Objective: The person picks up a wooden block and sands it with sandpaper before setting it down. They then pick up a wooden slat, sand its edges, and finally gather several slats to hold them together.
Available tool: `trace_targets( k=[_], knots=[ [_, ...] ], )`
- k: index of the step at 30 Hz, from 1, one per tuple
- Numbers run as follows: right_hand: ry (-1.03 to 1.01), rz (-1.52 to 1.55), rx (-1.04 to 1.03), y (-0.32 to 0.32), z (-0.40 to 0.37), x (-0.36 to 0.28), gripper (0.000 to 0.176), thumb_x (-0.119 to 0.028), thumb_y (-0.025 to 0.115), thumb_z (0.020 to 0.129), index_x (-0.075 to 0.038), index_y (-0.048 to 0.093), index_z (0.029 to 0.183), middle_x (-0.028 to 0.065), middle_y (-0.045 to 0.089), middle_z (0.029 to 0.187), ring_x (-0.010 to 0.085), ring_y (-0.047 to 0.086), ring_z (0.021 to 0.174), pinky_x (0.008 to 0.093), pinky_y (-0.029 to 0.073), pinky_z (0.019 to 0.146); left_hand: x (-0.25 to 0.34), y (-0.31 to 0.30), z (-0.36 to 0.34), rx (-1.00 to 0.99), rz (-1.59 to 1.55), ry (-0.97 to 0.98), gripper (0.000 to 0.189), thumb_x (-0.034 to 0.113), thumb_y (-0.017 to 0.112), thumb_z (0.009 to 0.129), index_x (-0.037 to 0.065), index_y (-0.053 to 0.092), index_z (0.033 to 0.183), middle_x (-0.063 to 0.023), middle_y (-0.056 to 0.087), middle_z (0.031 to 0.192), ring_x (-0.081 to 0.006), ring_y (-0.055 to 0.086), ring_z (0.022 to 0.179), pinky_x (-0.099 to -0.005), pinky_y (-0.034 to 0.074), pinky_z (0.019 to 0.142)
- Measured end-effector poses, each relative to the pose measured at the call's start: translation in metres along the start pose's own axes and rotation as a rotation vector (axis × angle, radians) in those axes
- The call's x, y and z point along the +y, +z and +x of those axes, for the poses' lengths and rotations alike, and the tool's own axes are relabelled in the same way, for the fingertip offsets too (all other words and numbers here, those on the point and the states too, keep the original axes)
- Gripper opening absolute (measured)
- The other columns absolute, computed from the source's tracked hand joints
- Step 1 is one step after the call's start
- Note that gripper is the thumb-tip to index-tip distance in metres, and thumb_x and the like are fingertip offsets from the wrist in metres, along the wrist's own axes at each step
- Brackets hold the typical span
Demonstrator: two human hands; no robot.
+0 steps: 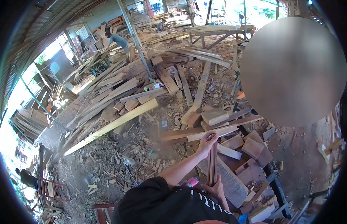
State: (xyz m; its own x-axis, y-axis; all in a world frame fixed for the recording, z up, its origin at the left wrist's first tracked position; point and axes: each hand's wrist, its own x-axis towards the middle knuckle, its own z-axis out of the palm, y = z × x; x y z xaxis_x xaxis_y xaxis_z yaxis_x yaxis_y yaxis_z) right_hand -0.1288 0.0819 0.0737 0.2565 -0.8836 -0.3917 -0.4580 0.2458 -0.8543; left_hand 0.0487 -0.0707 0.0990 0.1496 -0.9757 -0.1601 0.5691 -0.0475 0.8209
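A dark brown grooved wooden strip stands close in front of my body, one end pointing away from me. At its far end my left hand is closed, fingers and thumb pinched at the tip. Lower down, near my black shirt, my right hand wraps round the near end; some of its fingers are hidden. Beside the strip lies a wide grey-brown board. Just beyond my left hand is a pale wood piece, and a white-faced block sits to the right.
Wood blocks are heaped to my right. A long pale plank lies at left over chip-littered ground. A metal post rises among stacked boards. One person bends over at the back left; another person is farther off. A blurred disc covers the upper right.
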Motion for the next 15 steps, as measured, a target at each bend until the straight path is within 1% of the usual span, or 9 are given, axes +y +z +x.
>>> trace_targets(
  k=[2,3,5,6,9,11,12,14,15],
  knots=[
    [-0.16,0.22,-0.089,0.005,0.014,0.033,0.098,-0.034,0.093,0.065,-0.001,0.035,0.137,0.0208,0.069,0.102,0.0298,0.071,0.088,0.04,0.057,0.08,0.01,0.01,-0.004,-0.011,0.073,0.0,0.029,0.024,0.073,0.091,0.009,0.064,0.114,0.0043,0.061,0.091,-0.0063,0.058,0.079,-0.022,0.051,0.073],
    [-0.161,0.219,-0.089,0.002,0.011,0.027,0.098,-0.034,0.093,0.065,-0.001,0.035,0.137,0.0208,0.069,0.102,0.0298,0.071,0.088,0.04,0.057,0.08,0.014,0.014,-0.005,-0.02,0.146,0.005,0.028,0.026,0.073,0.092,0.008,0.066,0.112,0.0051,0.061,0.091,-0.0047,0.055,0.08,-0.02,0.048,0.078],
    [-0.175,0.551,-0.205,-0.005,0.0,0.006,0.087,-0.022,0.091,0.069,-0.001,0.039,0.135,0.0139,0.067,0.098,0.0239,0.069,0.077,0.0364,0.058,0.075,0.009,0.006,-0.001,-0.069,0.148,0.006,0.026,0.026,0.073,0.092,0.01,0.068,0.111,0.0047,0.063,0.097,-0.0048,0.056,0.087,-0.0206,0.047,0.08],
    [-0.174,0.551,-0.205,-0.005,0.001,0.005,0.087,-0.022,0.091,0.069,-0.001,0.039,0.135,0.0139,0.067,0.098,0.0239,0.069,0.077,0.0364,0.058,0.075,0.006,0.002,0.002,-0.119,0.151,0.006,0.024,0.027,0.073,0.091,0.011,0.069,0.109,0.0043,0.065,0.103,-0.0049,0.056,0.093,-0.0213,0.045,0.083],
    [-0.072,0.645,-0.279,-0.001,0.004,0.014,0.077,-0.008,0.085,0.072,-0.002,0.039,0.134,0.0099,0.061,0.097,0.018,0.066,0.085,0.0322,0.057,0.067,-0.002,-0.008,0.015,-0.054,0.22,-0.05,0.022,0.026,0.072,0.092,0.01,0.069,0.108,0.0041,0.064,0.101,-0.0057,0.057,0.092,-0.0212,0.045,0.082],
    [-0.159,0.638,-0.227,0.014,0.017,0.036,0.071,-0.002,0.082,0.075,-0.003,0.04,0.132,0.0094,0.062,0.096,0.017,0.067,0.076,0.0305,0.058,0.061,-0.002,-0.009,0.019,-0.054,0.253,-0.036,0.021,0.024,0.072,0.093,0.01,0.069,0.108,0.0041,0.064,0.099,-0.0059,0.057,0.091,-0.0215,0.046,0.08],
    [-0.156,0.638,-0.223,0.015,0.016,0.034,0.071,-0.002,0.082,0.075,-0.003,0.04,0.132,0.0094,0.062,0.096,0.017,0.067,0.076,0.0305,0.058,0.061,0.002,-0.007,0.019,-0.05,0.287,-0.018,0.019,0.023,0.071,0.093,0.01,0.07,0.107,0.0041,0.063,0.097,-0.0061,0.057,0.09,-0.0218,0.046,0.079],
    [-0.104,0.698,-0.271,0.017,0.017,0.026,0.078,-0.015,0.089,0.072,-0.002,0.042,0.132,0.0093,0.063,0.108,0.0176,0.064,0.096,0.0349,0.056,0.083,0.009,-0.002,0.019,-0.047,0.299,-0.025,0.023,0.018,0.075,0.09,0.009,0.068,0.11,0.003,0.062,0.094,-0.0072,0.058,0.089,-0.0237,0.048,0.078],
    [-0.081,0.696,-0.288,0.019,0.023,0.032,0.077,-0.016,0.089,0.072,-0.002,0.043,0.132,0.0089,0.064,0.109,0.0174,0.064,0.095,0.0346,0.055,0.083,0.015,0.002,0.015,-0.089,0.31,-0.032,0.026,0.016,0.076,0.089,0.009,0.067,0.112,0.0024,0.062,0.093,-0.0081,0.058,0.089,-0.0246,0.049,0.077]
  ],
)
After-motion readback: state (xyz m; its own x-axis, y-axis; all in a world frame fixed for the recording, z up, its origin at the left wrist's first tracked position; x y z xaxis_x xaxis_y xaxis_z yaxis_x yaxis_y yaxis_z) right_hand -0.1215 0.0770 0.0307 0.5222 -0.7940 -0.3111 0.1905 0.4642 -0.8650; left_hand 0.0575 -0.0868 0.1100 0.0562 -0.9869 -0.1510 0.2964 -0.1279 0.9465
